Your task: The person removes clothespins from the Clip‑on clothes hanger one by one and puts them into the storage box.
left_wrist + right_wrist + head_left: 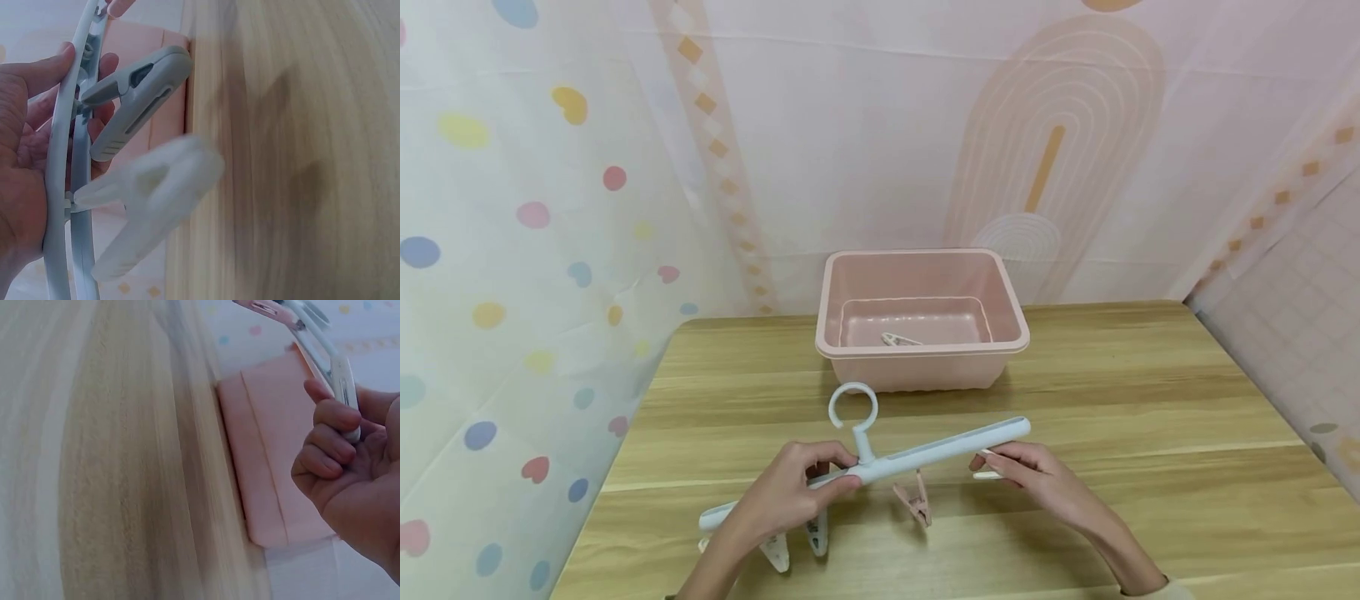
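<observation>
My left hand [786,496] grips a light blue clip hanger [955,446] near its middle, just beside the ring-shaped hook [876,408]. The bar is tilted, right end higher. From its left part hang a grey clip [147,94] and a white clip [162,200]; a pink clip [916,502] dangles right of the middle. At the right end of the bar, my right hand [1048,483] pinches another white clip [344,387] between thumb and fingers. That clip's tip lies close to the bar in the right wrist view.
Behind the hanger a pink plastic basin [925,372] stands on the wooden table [1135,400], with a white clip [898,340] on its floor. Patterned cloth [865,142] hangs behind the table and along its left side.
</observation>
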Tool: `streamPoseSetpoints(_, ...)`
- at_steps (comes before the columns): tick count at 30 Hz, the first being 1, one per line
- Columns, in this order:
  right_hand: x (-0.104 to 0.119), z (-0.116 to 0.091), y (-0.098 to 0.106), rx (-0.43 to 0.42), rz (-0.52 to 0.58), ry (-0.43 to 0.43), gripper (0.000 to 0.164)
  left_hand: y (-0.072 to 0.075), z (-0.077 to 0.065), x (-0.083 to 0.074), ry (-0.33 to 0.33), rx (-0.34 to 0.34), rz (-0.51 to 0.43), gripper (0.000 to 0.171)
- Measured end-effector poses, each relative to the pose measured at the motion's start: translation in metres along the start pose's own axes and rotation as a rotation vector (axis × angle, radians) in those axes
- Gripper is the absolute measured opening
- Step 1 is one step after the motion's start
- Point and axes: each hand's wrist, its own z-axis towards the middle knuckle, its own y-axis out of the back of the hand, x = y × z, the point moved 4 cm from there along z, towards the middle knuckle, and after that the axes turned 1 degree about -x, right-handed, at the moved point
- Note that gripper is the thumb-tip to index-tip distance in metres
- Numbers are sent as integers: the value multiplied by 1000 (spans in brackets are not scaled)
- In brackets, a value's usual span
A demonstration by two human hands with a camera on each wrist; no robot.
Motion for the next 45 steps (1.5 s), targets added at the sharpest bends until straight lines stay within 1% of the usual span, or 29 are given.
streamPoseSetpoints(2,-2,-1,1,25,36,6,32,-1,0,0,-20,3,-4,12)
streamPoseSetpoints(4,-3,-2,0,48,96,6,31,-2,0,0,-36,2,-11,12)
streamPoseSetpoints(8,-5,-2,-3,89,223,19,32,-2,0,-1,-27,-4,-13,11)
streamPoseSetpoints(12,-3,-2,-8,138,313,70,32,-1,1,-3,-24,-7,-21,11)
streamPoseSetpoints(16,0,-1,-14,184,398,122,29,-1,1,-3,-20,-15,-42,10)
streamPoseSetpoints(19,2,0,-19,181,419,134,25,-1,2,-3,-26,-25,-46,10)
streamPoseSetpoints(20,2,0,-20,177,425,126,24,-1,2,-4,-30,-28,-46,10)
streamPoseSetpoints(23,5,1,-24,162,426,117,20,-1,2,-6,-40,-36,-50,10)
streamPoseSetpoints(26,6,2,-26,144,419,134,19,-2,3,-8,-49,-34,-56,10)
streamPoseSetpoints(28,6,2,-27,115,386,171,19,-3,3,-9,-50,-27,-59,10)
streamPoseSetpoints(30,7,3,-27,68,328,233,17,-3,4,-10,-53,-22,-52,11)
streamPoseSetpoints(33,7,4,-25,-44,193,304,13,-5,6,-11,-57,-18,-38,12)
streamPoseSetpoints(36,7,5,-20,-194,2,302,9,-5,7,-13,-65,-17,-24,15)
streamPoseSetpoints(38,8,3,-17,-285,-146,252,9,-5,7,-14,-62,-14,-16,16)
streamPoseSetpoints(40,8,1,-14,-358,-276,223,10,-5,7,-14,-56,-15,-5,16)
streamPoseSetpoints(43,10,-2,-12,-436,-401,225,14,-6,7,-13,-50,-18,0,15)
streamPoseSetpoints(45,12,-2,-12,-489,-453,258,15,-7,7,-12,-50,-20,0,15)
